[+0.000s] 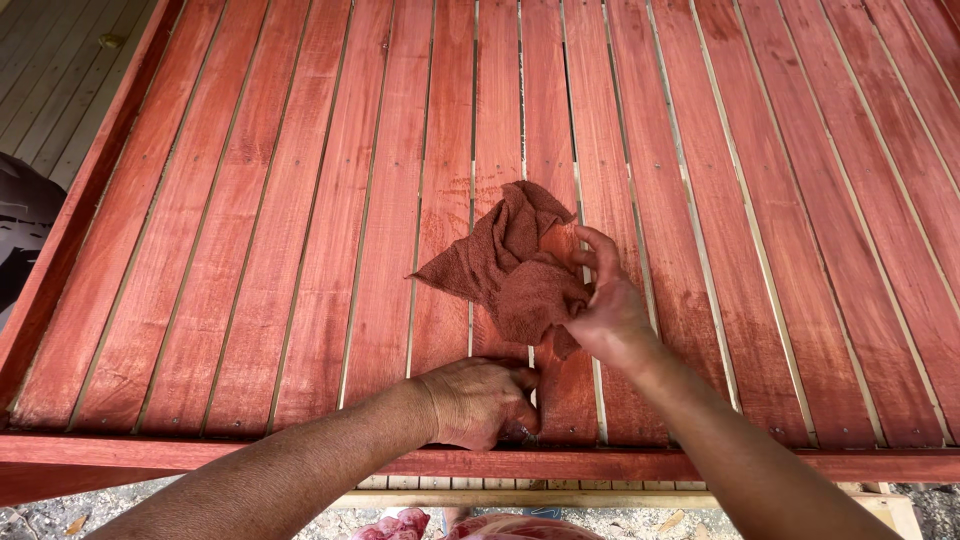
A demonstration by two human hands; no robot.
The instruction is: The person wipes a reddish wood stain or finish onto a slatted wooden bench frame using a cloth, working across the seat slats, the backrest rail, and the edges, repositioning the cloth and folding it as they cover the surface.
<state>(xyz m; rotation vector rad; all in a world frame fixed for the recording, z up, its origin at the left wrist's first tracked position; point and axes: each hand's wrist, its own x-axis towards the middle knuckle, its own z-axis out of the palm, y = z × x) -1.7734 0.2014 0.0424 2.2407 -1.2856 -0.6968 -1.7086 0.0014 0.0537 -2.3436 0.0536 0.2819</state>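
A red-brown stained rag [505, 262] lies crumpled on a slatted wooden platform [300, 220] coated in reddish stain. My right hand [605, 305] grips the rag's right edge, fingers curled into the cloth. My left hand [485, 400] rests fisted on the slats just below the rag, near the platform's front rail; whether it holds anything is hidden. Both hands are smeared with stain.
The platform's front rail [200, 452] runs along the bottom and its left rail [90, 190] slants up the left side. Pale floorboards [50, 70] and a dark object [20, 220] lie beyond the left rail. Gravel ground [120, 510] shows below the front rail.
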